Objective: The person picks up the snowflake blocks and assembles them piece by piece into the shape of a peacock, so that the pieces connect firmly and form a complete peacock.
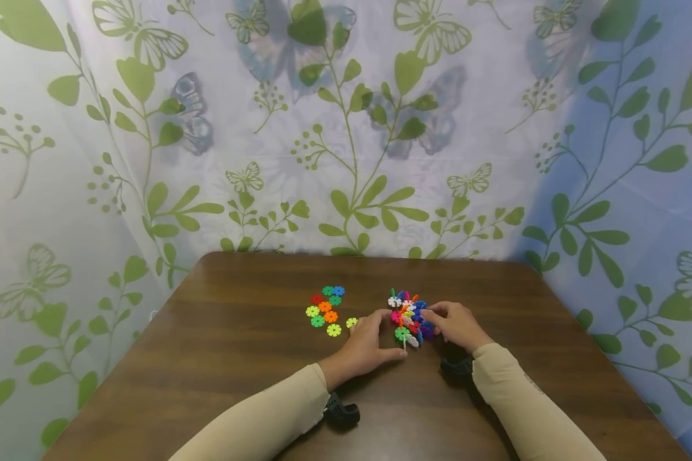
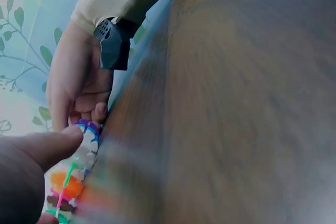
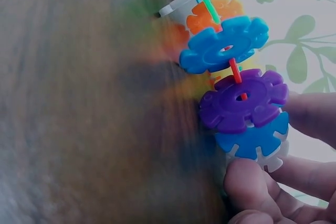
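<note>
A cluster of colourful snowflake-shaped interlocking discs (image 1: 408,319) stands on the table, joined edge to edge at many angles. My right hand (image 1: 458,325) holds its right side, thumb and fingers at a blue disc (image 3: 257,137) and a whitish one behind it. A purple disc (image 3: 244,100) and a lighter blue disc (image 3: 224,44) show just above them in the right wrist view. My left hand (image 1: 364,346) is spread at the cluster's left side, thumb extended in front and fingers beyond. In the left wrist view its thumb (image 2: 50,148) overlaps the discs.
Loose discs lie left of the cluster, among them a red disc (image 1: 316,299), an orange disc (image 1: 330,317) and a yellow disc (image 1: 334,330). Another yellow disc (image 1: 352,322) lies right by the left fingers. Behind the brown table (image 1: 254,358) hangs a leaf-and-butterfly curtain (image 1: 346,128).
</note>
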`<state>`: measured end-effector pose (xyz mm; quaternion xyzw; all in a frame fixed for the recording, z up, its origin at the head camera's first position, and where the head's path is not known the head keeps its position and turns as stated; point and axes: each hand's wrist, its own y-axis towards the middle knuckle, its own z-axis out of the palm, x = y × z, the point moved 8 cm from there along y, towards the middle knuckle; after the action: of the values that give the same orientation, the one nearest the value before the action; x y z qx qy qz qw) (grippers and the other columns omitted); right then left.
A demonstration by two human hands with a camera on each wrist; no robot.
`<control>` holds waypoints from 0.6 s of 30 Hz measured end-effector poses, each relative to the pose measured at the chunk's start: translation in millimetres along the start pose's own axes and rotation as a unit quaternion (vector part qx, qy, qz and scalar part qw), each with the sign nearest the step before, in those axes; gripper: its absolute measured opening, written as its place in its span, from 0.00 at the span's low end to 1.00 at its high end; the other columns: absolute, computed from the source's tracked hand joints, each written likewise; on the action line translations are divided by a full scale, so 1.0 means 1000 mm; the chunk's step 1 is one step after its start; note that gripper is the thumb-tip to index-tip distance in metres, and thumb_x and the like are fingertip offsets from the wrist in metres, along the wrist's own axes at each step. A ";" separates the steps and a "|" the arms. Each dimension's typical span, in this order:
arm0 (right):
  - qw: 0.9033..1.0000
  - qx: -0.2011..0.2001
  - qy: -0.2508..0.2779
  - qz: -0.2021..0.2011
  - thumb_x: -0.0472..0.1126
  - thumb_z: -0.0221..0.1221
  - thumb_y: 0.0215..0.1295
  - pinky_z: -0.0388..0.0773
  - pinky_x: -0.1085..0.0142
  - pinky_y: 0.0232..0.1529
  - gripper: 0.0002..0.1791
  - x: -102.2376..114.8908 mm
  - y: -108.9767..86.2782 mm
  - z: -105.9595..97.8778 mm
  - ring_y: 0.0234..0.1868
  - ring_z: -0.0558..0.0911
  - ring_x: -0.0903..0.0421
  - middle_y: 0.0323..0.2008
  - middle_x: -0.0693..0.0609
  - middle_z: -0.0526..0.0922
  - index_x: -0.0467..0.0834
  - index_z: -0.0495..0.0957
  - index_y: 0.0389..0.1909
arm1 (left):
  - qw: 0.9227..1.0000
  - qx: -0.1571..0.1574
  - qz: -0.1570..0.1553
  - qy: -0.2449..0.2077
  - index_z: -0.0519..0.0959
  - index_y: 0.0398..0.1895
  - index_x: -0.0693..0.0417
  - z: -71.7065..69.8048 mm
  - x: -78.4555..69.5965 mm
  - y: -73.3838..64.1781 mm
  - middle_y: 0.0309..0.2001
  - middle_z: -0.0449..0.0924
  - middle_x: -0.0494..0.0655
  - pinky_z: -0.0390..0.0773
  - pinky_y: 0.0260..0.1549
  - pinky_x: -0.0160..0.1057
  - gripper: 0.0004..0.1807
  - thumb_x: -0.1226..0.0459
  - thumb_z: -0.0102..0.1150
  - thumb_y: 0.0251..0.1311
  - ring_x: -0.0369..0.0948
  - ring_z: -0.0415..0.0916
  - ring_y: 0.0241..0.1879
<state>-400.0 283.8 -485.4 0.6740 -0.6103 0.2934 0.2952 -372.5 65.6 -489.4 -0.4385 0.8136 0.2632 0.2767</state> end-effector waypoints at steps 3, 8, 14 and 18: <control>1.000 0.003 0.006 0.005 0.54 0.63 0.77 0.79 0.58 0.25 0.27 -0.001 -0.001 0.000 0.23 0.78 0.51 0.31 0.48 0.84 0.33 0.82 0.58 | 0.999 0.008 0.002 -0.032 0.65 0.77 0.52 -0.005 0.001 -0.006 0.72 0.71 0.51 0.67 0.68 0.56 0.49 0.44 0.78 0.58 0.50 0.67 0.68; 1.000 0.007 0.019 0.012 0.54 0.63 0.77 0.80 0.58 0.26 0.28 -0.001 -0.001 0.001 0.23 0.79 0.50 0.30 0.48 0.84 0.32 0.81 0.59 | 0.997 0.013 0.025 -0.066 0.64 0.78 0.51 -0.023 0.006 -0.019 0.73 0.70 0.50 0.69 0.67 0.55 0.45 0.46 0.75 0.63 0.50 0.66 0.70; 0.999 -0.009 0.035 0.021 0.54 0.62 0.78 0.82 0.58 0.28 0.28 -0.006 0.001 -0.003 0.26 0.81 0.49 0.36 0.46 0.84 0.32 0.80 0.61 | 0.998 -0.010 0.047 -0.028 0.64 0.78 0.55 -0.061 0.035 -0.028 0.73 0.68 0.55 0.69 0.66 0.60 0.43 0.48 0.72 0.67 0.54 0.63 0.71; 0.999 -0.037 0.025 0.011 0.55 0.62 0.78 0.84 0.56 0.32 0.28 -0.005 -0.001 -0.011 0.33 0.83 0.48 0.42 0.43 0.85 0.33 0.81 0.59 | 0.998 -0.038 0.041 0.017 0.70 0.75 0.57 -0.090 0.069 -0.037 0.71 0.71 0.53 0.63 0.67 0.65 0.37 0.52 0.71 0.69 0.57 0.59 0.72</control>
<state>-400.2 295.1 -482.2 0.6482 -0.6206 0.2909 0.3319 -392.1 -51.8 -479.3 -0.4194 0.8247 0.2977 0.2351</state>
